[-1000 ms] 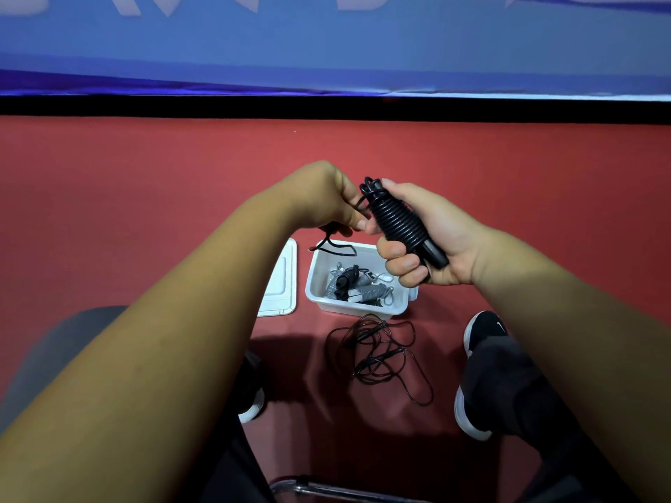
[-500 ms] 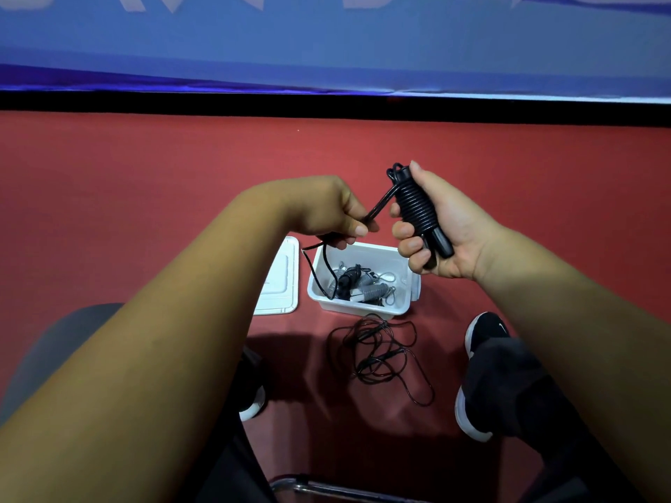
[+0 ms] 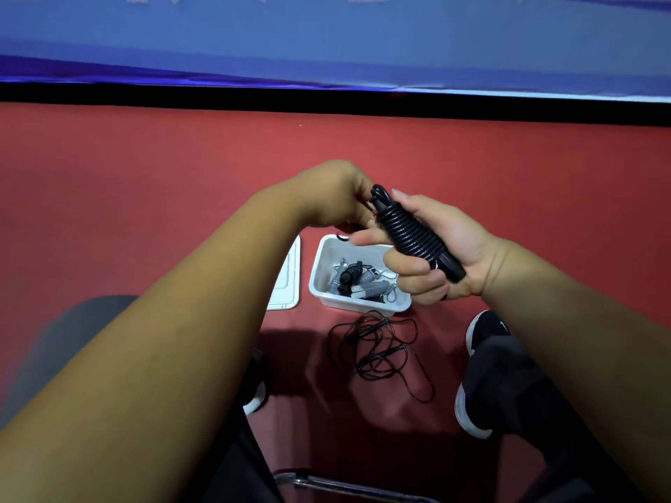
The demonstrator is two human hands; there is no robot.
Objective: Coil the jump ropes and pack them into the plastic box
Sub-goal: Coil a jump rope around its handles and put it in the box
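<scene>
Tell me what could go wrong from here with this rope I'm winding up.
1. The black rope wound in your right hand may spring loose if your left hand drops the end before tucking.
2. The loose rope on the floor lies tangled beside your shoe; a foot could snag it.
3. The plastic box already holds several bundles, so space may be tight.

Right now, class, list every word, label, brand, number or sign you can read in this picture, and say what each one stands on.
Nothing here can be read.
Blue banner: pale letter shapes, cut off by the top edge, unreadable.
Black shoe: a small white mark, too small to read.
Plastic box, lid, coiled jump rope: no text visible.
</scene>
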